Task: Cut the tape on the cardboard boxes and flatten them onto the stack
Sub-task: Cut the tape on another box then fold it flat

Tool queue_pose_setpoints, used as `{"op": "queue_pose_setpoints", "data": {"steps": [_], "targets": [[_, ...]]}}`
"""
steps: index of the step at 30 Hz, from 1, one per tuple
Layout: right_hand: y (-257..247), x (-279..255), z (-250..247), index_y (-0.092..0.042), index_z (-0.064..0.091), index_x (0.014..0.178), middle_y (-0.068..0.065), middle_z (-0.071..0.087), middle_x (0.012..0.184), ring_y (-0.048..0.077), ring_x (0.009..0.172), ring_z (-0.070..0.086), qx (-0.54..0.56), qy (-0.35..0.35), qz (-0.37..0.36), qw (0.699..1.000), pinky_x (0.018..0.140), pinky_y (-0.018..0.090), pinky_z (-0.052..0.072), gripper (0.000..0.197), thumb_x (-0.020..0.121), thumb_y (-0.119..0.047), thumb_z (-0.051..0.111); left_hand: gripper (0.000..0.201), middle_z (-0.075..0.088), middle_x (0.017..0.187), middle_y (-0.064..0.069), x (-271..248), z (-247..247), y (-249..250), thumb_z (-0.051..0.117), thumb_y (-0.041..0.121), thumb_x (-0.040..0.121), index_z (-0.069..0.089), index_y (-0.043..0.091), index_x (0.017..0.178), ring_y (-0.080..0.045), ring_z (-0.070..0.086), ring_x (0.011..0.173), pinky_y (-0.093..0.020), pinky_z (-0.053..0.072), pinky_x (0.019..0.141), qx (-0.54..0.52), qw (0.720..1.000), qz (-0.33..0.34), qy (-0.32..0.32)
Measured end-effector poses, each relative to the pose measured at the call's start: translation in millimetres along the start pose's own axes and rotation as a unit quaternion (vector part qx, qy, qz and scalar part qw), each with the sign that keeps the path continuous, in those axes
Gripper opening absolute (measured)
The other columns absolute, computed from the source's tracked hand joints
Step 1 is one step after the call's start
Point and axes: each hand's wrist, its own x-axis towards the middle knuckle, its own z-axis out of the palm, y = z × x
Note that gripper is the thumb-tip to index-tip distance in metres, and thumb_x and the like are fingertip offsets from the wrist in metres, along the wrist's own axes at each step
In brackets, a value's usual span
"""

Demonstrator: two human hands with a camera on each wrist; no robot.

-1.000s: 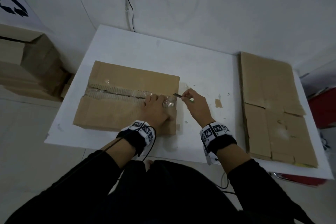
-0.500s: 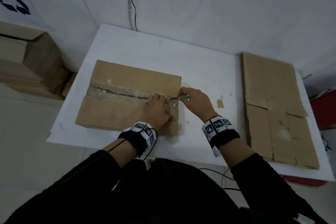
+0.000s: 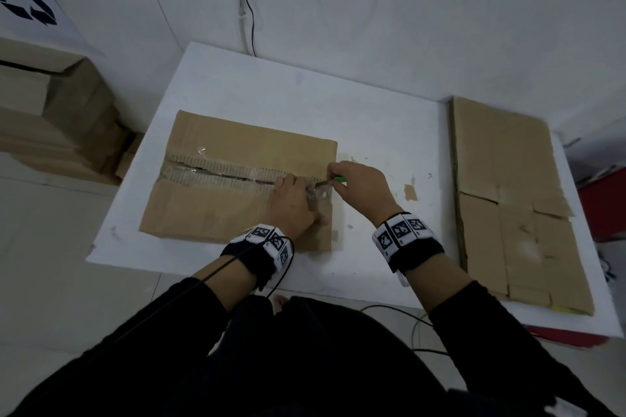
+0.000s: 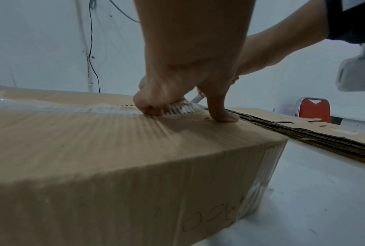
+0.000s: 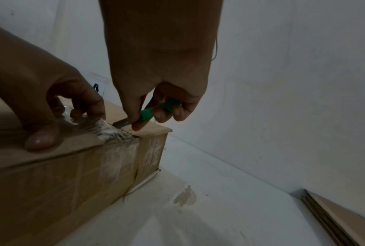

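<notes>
A brown cardboard box (image 3: 216,206) lies on the white table (image 3: 372,105), with clear tape (image 3: 216,173) along its torn middle seam. My left hand (image 3: 301,200) bears down on the box top near the seam's right end. Its bent fingertips (image 4: 150,109) rest on the tape and its thumb (image 5: 40,139) lies flat on the cardboard. My right hand (image 3: 359,186) grips a green-handled knife (image 5: 156,111) just past the box's right edge. The blade (image 5: 121,124) touches the tape at the seam's right end, close to my left fingers.
A stack of flattened cardboard (image 3: 515,200) lies along the table's right side. More cardboard boxes (image 3: 50,112) are piled on the floor at the left. A small cardboard scrap (image 3: 410,192) sits between box and stack. A red object (image 3: 603,206) stands beyond the right edge.
My right hand has slid the knife a little to the left, bringing the blade from beside the box's right edge onto the taped seam. My left hand has stayed on the box.
</notes>
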Motion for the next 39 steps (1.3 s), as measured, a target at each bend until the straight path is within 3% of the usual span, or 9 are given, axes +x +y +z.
{"op": "queue_pose_setpoints", "data": {"steps": [5, 10, 20, 26, 30, 36, 39], "targets": [[2.1, -4.0, -2.2, -0.021, 0.059, 0.089, -0.004, 0.064, 0.086, 0.02, 0.075, 0.059, -0.014, -0.006, -0.011, 1.0, 0.06, 0.032, 0.046, 0.005, 0.092, -0.021, 0.056, 0.08, 0.048, 0.121, -0.006, -1.8, 1.7, -0.6, 0.085, 0.051, 0.057, 0.052, 0.012, 0.119, -0.025, 0.039, 0.115, -0.037, 0.038, 0.092, -0.006, 1.0, 0.008, 0.009], [-4.0, 3.2, -0.3, -0.02, 0.059, 0.088, -0.004, 0.067, 0.092, 0.021, 0.082, 0.062, 0.001, -0.028, -0.023, 0.999, 0.062, 0.033, 0.048, 0.005, 0.091, -0.021, 0.056, 0.078, 0.048, 0.12, -0.006, -1.7, 0.9, -1.8, 0.086, 0.049, 0.057, 0.052, 0.012, 0.117, -0.025, 0.039, 0.114, -0.037, 0.038, 0.092, -0.014, 1.0, 0.01, 0.011], [1.7, 1.0, -3.2, -0.019, 0.062, 0.091, -0.003, 0.067, 0.095, 0.021, 0.086, 0.061, 0.004, -0.054, -0.003, 0.999, 0.062, 0.029, 0.037, 0.006, 0.092, -0.021, 0.056, 0.074, 0.05, 0.118, -0.005, -5.1, 4.5, -4.5, 0.085, 0.049, 0.058, 0.053, 0.014, 0.114, -0.025, 0.038, 0.109, -0.032, 0.034, 0.085, -0.007, 0.999, 0.035, 0.014], [10.9, -8.3, -5.8, -0.021, 0.062, 0.091, -0.004, 0.068, 0.096, 0.02, 0.089, 0.062, 0.019, -0.036, 0.011, 0.999, 0.064, 0.03, 0.043, 0.006, 0.094, -0.024, 0.057, 0.071, 0.05, 0.114, -0.004, -6.7, 7.1, -8.4, 0.086, 0.048, 0.055, 0.056, 0.018, 0.112, -0.025, 0.038, 0.106, -0.034, 0.037, 0.085, -0.031, 0.999, 0.041, 0.014], [2.5, -6.5, -6.1, -0.02, 0.058, 0.092, -0.003, 0.066, 0.094, 0.021, 0.087, 0.062, 0.026, 0.011, 0.009, 1.0, 0.065, 0.033, 0.05, 0.003, 0.092, -0.021, 0.056, 0.07, 0.049, 0.112, -0.004, -7.2, 7.7, -10.2, 0.086, 0.049, 0.054, 0.056, 0.02, 0.111, -0.026, 0.039, 0.105, -0.036, 0.038, 0.085, -0.041, 0.998, 0.041, 0.017], [-2.5, -5.1, -3.5, -0.021, 0.059, 0.092, -0.005, 0.067, 0.097, 0.02, 0.088, 0.061, 0.024, -0.004, 0.004, 1.0, 0.061, 0.028, 0.037, 0.003, 0.092, -0.021, 0.055, 0.074, 0.05, 0.115, -0.006, -7.9, 9.4, -9.6, 0.086, 0.048, 0.054, 0.055, 0.017, 0.113, -0.025, 0.039, 0.108, -0.036, 0.039, 0.088, -0.045, 0.998, 0.033, 0.022], [-3.1, -7.2, 2.1, -0.02, 0.059, 0.093, -0.004, 0.068, 0.1, 0.02, 0.091, 0.062, 0.023, -0.018, 0.002, 1.0, 0.063, 0.029, 0.042, 0.004, 0.092, -0.021, 0.056, 0.074, 0.05, 0.114, -0.006, -8.3, 9.8, -9.5, 0.086, 0.05, 0.054, 0.055, 0.016, 0.112, -0.026, 0.039, 0.107, -0.037, 0.038, 0.088, -0.037, 0.998, 0.035, 0.025]]}}
